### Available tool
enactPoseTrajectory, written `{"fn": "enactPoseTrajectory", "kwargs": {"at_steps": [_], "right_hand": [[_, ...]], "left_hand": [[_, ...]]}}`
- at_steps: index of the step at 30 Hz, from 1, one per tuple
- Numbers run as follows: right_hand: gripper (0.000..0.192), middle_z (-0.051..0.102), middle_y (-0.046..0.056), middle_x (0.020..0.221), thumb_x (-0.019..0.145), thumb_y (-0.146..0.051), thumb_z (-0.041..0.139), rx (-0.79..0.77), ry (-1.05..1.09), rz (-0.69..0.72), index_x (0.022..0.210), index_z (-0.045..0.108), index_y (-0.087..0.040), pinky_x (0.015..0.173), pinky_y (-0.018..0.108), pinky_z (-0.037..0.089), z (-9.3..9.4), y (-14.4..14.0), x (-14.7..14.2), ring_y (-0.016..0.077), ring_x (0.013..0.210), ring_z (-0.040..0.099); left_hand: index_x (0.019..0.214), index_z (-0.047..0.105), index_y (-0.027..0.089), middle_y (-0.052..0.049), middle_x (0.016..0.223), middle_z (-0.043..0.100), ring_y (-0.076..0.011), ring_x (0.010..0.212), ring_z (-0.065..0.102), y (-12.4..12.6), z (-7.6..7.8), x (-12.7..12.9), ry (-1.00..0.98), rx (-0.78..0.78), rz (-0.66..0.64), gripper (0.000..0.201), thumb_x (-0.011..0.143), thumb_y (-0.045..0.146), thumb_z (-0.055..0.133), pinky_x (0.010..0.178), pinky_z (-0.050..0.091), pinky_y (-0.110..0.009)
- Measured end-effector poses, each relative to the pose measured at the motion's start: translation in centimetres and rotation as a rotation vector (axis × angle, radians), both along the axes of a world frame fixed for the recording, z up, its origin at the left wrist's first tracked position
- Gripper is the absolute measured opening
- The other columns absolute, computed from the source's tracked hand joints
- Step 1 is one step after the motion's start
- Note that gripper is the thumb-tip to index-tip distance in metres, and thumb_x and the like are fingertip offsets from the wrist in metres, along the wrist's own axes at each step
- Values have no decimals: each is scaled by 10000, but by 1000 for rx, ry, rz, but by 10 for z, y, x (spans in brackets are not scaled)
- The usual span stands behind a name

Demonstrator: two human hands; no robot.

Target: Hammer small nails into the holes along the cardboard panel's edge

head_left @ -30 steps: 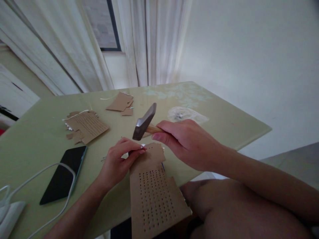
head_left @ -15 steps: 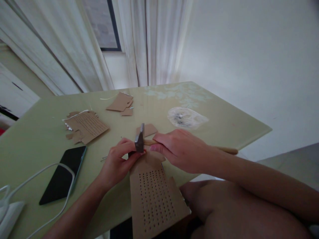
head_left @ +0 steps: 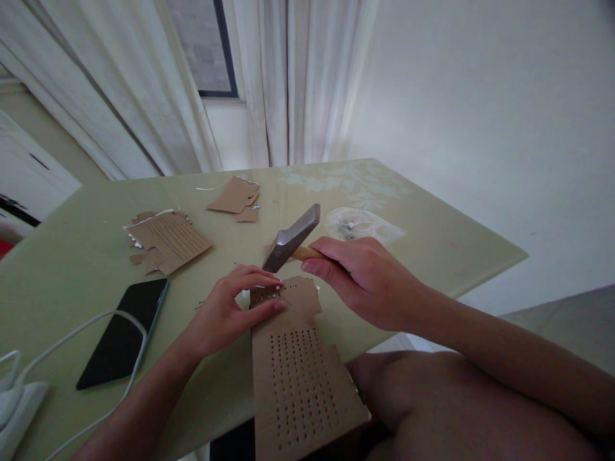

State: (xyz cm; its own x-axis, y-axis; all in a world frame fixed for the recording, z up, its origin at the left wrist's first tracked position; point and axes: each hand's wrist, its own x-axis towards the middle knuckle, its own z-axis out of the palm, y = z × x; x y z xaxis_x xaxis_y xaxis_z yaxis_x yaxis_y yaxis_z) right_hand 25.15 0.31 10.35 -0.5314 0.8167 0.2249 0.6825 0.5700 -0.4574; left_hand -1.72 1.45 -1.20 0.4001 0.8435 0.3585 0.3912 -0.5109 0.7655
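The right hand is gripping a hammer tight, holding its head up in the air over the cardboard. The left hand is pinching the cardboard's top edge (the part full of little holes is sticking off the green surface). A phone is lying nearby.
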Motion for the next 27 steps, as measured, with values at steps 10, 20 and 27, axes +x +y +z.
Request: {"fn": "enactPoseTrajectory", "kwargs": {"at_steps": [10,20,27], "right_hand": [[341,757,50,854,1174,-415,502,-45,-173,37,1006,718,-211,681,342,299,-18,5,-5,200,731,620],[330,737,54,834,1162,-399,520,-100,-206,66,961,693,-202,676,348,287,-27,9,-4,205,729,606],[313,569,-20,747,1097,-429,601,-201,29,-162,875,585,-209,681,315,306,-47,25,5,175,719,541]], "left_hand": [[1116,856,269,-54,1140,856,-246,991,789,-1,1,3,-5,-86,-11,249,920,421,859,858,617,-336],[1093,827,260,-11,960,830,-200,837,747,0,0,1,43,-84,4,250,916,433,860,759,592,-291],[1322,782,299,-87,1249,829,-242,1030,806,9,1,-23,-32,-253,-138,406,949,452,833,830,665,-322]]}}
